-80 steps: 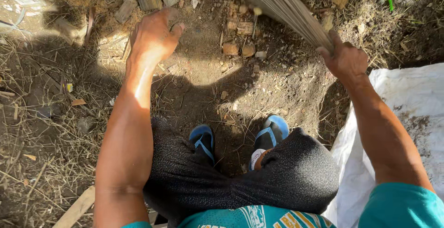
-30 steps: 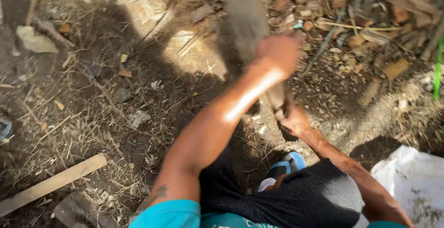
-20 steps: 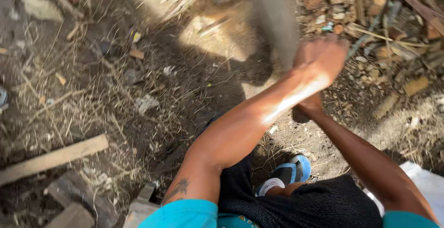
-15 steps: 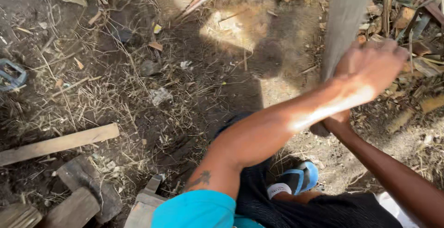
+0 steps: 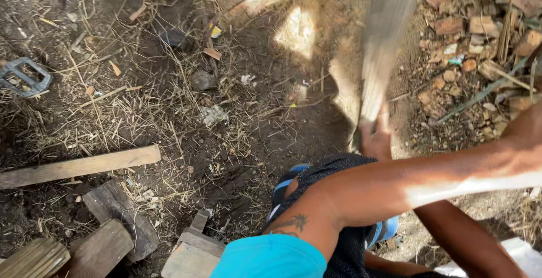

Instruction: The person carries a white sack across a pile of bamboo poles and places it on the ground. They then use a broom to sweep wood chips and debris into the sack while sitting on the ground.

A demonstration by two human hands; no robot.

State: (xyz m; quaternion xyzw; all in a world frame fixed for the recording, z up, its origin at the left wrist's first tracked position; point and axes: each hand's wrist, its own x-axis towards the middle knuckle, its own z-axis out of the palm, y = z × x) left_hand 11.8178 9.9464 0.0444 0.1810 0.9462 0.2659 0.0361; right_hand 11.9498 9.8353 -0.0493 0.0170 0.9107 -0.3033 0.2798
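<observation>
The right hand (image 5: 377, 137) has its fingers wrapped around the low end of a broom (image 5: 383, 46) – 1 bundle of thin, light, bendy sticks (blurred) over the dirt ground (image 5: 237, 114). Left hand – out of view, cannot tell.

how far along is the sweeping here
Done: a band of bare dark soil in front of the feet looks swept. In hand: the right hand grips a blurred bundle broom; the left hand is out of frame. Left: dry straw and rubble cover the ground on both sides.
</observation>
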